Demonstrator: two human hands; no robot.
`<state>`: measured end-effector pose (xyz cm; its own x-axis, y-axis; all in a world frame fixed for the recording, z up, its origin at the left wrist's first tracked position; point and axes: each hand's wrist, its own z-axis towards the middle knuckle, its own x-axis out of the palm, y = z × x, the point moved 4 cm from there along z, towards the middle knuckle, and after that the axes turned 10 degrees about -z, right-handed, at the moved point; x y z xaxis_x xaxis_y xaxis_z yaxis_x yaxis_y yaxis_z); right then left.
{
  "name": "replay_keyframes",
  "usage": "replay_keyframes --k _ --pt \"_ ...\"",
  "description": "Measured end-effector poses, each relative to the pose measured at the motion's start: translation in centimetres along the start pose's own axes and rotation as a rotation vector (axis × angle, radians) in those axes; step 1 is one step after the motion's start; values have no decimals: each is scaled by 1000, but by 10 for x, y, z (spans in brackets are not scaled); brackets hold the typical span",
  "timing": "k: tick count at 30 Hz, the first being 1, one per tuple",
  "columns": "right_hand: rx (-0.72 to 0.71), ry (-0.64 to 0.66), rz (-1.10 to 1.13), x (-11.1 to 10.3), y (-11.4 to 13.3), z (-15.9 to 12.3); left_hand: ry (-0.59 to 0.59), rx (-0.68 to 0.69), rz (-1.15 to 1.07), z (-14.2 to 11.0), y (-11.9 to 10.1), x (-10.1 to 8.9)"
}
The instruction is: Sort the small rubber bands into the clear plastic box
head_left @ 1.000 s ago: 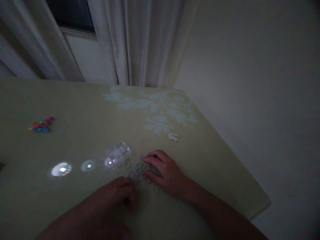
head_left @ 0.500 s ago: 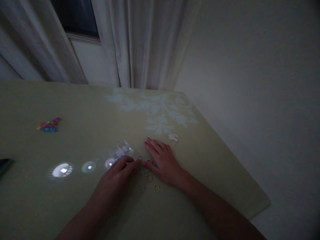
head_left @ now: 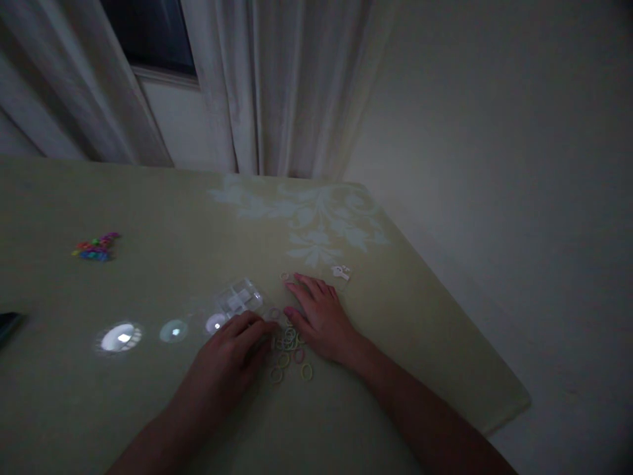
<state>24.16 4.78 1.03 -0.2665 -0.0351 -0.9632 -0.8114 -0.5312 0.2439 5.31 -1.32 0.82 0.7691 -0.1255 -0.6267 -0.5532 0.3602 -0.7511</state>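
Several small pale rings [head_left: 289,338], which look like little elastic bands, lie in a loose heap between my hands. A yellow ring [head_left: 307,372] and a pink ring [head_left: 299,355] lie at its near side. My right hand [head_left: 321,320] rests on the table with fingers spread, its thumb beside the heap and its fingertips close to a lone ring [head_left: 284,276]. My left hand [head_left: 237,343] is curled at the heap's left edge, thumb and finger close together; whatever they pinch is hidden. Just beyond it stands a clear plastic box [head_left: 241,297] with compartments.
A pile of bright multicoloured small pieces [head_left: 96,247] lies at the left of the table [head_left: 163,204]. Small white pieces [head_left: 341,272] lie past my right hand. A dark object [head_left: 8,324] shows at the left edge. Curtains [head_left: 277,86] hang behind the table.
My left hand has moved up from the near side to the box's near edge. My right hand has shifted slightly away from me, its fingers spreading. The rings are more spread out.
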Motion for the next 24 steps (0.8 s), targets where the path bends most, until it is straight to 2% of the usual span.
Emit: replay_keyframes --k 7,15,17,21,24 --pt "-40 24 -30 -1 -2 1 51 65 -53 -3 0 5" --pt "-2 2 14 -6 -9 3 -88 88 -154 1 -2 -4" --pt "-4 -16 26 -6 -9 3 -112 54 -179 3 -3 -7" --pt "12 -24 30 -5 -13 9 -152 -103 -244 6 -3 -13" --pt "50 -46 54 -3 -17 22 -206 -136 -310 6 -5 -20"
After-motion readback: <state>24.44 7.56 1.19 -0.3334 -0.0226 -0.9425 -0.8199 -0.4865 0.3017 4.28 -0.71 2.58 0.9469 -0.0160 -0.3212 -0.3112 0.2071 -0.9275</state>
